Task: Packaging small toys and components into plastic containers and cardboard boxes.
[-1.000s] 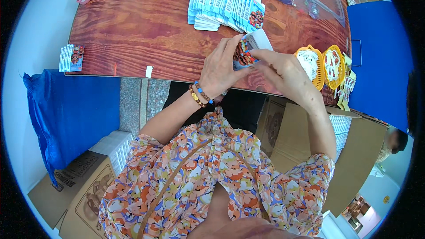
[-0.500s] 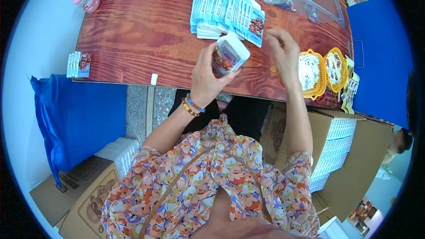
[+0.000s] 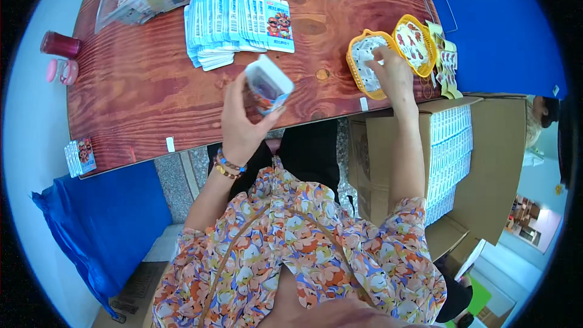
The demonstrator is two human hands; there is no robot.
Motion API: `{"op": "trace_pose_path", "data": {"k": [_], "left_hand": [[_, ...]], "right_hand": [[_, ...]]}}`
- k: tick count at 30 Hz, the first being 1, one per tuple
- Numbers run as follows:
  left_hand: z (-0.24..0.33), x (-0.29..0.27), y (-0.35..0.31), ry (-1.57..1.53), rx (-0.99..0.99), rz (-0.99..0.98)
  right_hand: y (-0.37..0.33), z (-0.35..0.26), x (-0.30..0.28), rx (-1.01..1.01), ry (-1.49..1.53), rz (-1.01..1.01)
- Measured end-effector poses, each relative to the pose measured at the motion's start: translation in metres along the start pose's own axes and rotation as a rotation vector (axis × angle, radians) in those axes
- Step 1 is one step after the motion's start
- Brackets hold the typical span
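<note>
Viewed from above: small blue and white box in the left hand, pinched between thumb on the near side and fingers on the far side, tilted, raised over a reddish wooden table. Right hand over a yellow basket of small white pieces, thumb and fingers bent toward each other; cannot tell whether pressed together or pinching a piece. Just beside, touching or nearly so, a second yellow basket with red-and-white pieces. Beyond the held box, a fanned stack of flat blue cards with cartoon pictures, and behind that a clear plastic tub. At the table's left, a dark red jar next to a pink one; at the near left corner, a short row of little boxes.
</note>
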State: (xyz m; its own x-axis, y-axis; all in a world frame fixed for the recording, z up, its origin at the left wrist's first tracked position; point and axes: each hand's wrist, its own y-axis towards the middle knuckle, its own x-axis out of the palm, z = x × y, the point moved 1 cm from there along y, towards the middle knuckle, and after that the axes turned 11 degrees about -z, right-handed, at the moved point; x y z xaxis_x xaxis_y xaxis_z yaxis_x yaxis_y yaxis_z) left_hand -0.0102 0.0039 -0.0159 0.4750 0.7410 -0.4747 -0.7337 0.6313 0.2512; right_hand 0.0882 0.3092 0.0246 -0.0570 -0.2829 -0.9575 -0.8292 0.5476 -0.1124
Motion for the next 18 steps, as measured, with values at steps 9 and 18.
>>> {"op": "trace_pose_path", "data": {"k": [9,18], "left_hand": [[0.02,0.031,0.005,-0.001,0.063,-0.224],[0.022,0.038,0.01,0.062,0.098,-0.255]], "right_hand": [[0.022,0.034,0.021,-0.034,0.333,-0.109],[0.02,0.042,0.024,-0.177,0.093,0.044]]}}
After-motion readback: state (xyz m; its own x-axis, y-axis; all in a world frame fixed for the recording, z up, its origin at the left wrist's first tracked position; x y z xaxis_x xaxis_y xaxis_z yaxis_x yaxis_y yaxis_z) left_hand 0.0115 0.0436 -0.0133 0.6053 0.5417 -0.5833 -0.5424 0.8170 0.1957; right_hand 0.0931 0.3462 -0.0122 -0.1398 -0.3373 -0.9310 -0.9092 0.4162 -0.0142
